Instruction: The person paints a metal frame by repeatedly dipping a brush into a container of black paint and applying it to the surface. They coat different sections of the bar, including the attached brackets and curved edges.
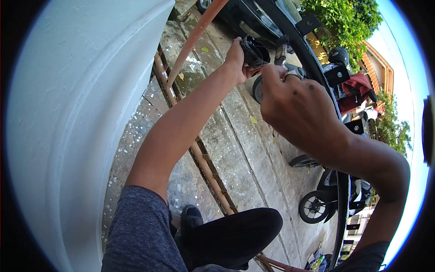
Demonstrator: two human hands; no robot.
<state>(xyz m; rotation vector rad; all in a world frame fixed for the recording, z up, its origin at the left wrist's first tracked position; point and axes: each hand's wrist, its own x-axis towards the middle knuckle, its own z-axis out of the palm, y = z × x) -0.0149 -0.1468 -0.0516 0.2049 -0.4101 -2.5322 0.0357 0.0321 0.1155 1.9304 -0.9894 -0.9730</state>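
My left hand (235,61) is wrapped around a small black cup-like container (255,52), its mouth facing toward the right of the view. Close beside it, my right hand (297,102) is closed with its fingers pinched together, the back of the hand toward me and marked with dark spots. What the pinch holds is hidden, and I cannot tell its kind. A dark, narrow object (282,49) shows just beyond the fingertips. Behind the right hand runs a long black metal bar (310,53) with small black bracket plates (337,75) along it.
A white, ridged wall or pillar (86,113) fills the left side. A reddish-brown pipe rail (195,40) crosses beside the paint-spotted concrete floor (183,181). Beyond stand a dark car (244,20), a parked motorcycle (317,206) and a red cloth-like item (355,93).
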